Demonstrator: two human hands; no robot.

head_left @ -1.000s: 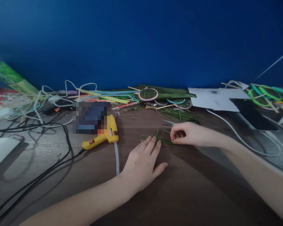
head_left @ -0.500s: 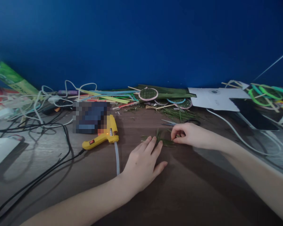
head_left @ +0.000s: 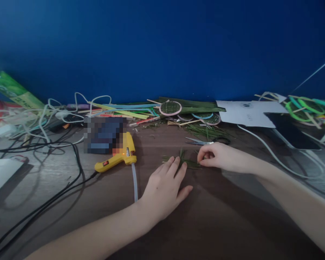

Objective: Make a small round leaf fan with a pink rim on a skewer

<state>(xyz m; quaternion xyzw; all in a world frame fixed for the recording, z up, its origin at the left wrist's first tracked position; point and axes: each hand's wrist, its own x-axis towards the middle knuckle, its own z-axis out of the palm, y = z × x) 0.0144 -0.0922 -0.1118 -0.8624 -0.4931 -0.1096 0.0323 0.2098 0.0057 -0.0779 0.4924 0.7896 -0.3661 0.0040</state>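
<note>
Several narrow green leaf strips [head_left: 188,161] lie crossed on the dark tabletop in front of me. My left hand [head_left: 164,184] rests flat with its fingers spread, the fingertips pressing on the near side of the strips. At their right end my right hand [head_left: 211,155] is closed, thumb and forefinger pinched together around the tip of a leaf strip. The pinched piece is mostly hidden by the fingers. Just behind the right hand lie scissors [head_left: 197,142] with dark handles, partly covered by that hand.
A yellow glue gun [head_left: 116,160] with a clear glue stick [head_left: 134,182] lies to the left, its black cable [head_left: 67,191] running toward me. Along the blue wall are a round woven piece [head_left: 170,108], leaf scraps [head_left: 203,131], white paper [head_left: 249,113], a phone [head_left: 292,131] and tangled white cables [head_left: 47,119].
My right hand has shifted very slightly to the right, still pinched. The left hand stays pressed on the strips, practically unmoved.
</note>
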